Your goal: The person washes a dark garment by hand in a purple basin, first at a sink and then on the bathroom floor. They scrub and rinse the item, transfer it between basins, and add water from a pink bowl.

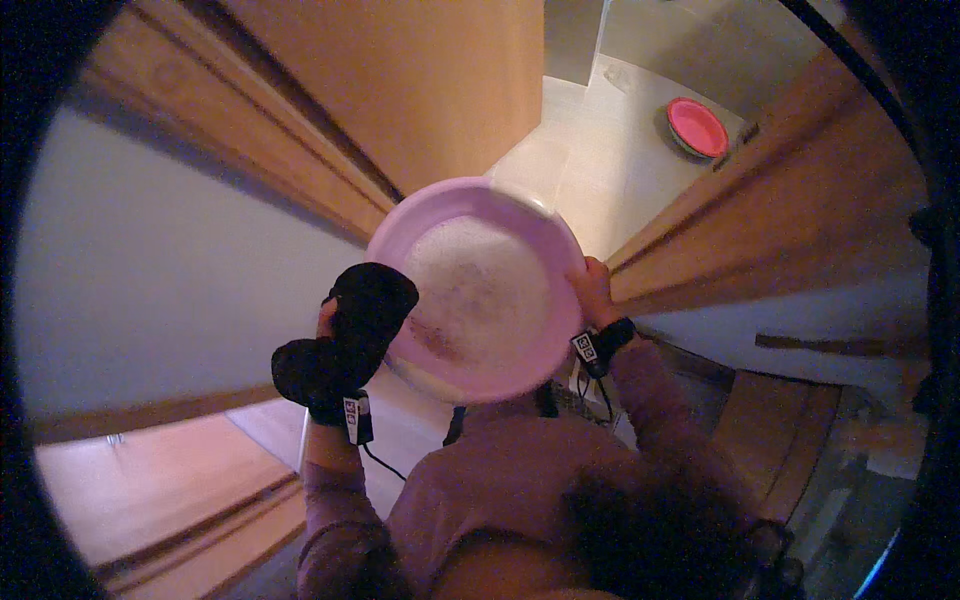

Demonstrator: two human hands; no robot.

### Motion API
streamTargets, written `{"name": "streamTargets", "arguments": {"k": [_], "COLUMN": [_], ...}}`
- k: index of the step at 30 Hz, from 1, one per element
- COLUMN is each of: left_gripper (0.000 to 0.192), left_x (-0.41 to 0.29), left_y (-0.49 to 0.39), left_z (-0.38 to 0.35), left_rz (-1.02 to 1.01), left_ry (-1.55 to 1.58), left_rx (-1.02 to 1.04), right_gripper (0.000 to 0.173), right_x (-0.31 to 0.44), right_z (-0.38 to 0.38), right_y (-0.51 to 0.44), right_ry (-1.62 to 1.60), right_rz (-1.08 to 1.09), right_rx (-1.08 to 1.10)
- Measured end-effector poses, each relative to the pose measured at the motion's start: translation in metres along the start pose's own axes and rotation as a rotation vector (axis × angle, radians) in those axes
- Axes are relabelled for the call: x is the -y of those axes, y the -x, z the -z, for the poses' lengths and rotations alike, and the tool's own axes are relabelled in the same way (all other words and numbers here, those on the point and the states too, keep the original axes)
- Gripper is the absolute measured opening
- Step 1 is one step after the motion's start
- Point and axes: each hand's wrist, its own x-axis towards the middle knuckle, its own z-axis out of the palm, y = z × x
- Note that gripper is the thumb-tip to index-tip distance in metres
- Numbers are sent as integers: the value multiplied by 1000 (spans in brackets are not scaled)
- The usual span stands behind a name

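A round pink plastic basin is in front of my body, its pale bottom showing dark smudges; whether it holds water, I cannot tell. My right hand grips the basin's right rim. On the left side, my left hand is closed around a black object with rounded ends, possibly soft footwear, which overlaps the basin's left edge in the view. Most of the left hand is hidden behind this black object, so whether it also touches the basin is unclear. Both wrists wear small strapped devices with cables.
A wooden door stands open ahead. Past the doorway, a red basin sits on the pale tiled floor near the wall. Wooden door frames flank the opening. A grey-white wall is at the left, with a wooden cabinet or door panel below it.
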Motion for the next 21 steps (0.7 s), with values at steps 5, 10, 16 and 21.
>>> {"name": "streamTargets", "arguments": {"k": [5, 10, 16, 21], "left_gripper": [54, 64, 36, 44], "left_x": [27, 47, 79, 84], "left_y": [-40, -72, -92, -95], "left_z": [-96, -62, -35, -64], "left_rz": [201, 570, 904, 437], "left_ry": [973, 1490, 1413, -236], "left_rx": [-125, -303, -276, 317], "right_gripper": [21, 19, 16, 21], "right_x": [12, -31, -79, -76], "right_z": [91, 101, 94, 90], "right_y": [-4, 18, 85, 185], "right_ry": [-286, -226, -289, -370], "right_rz": [-83, -230, -290, -340], "right_rx": [-72, -263, -469, -735]}}
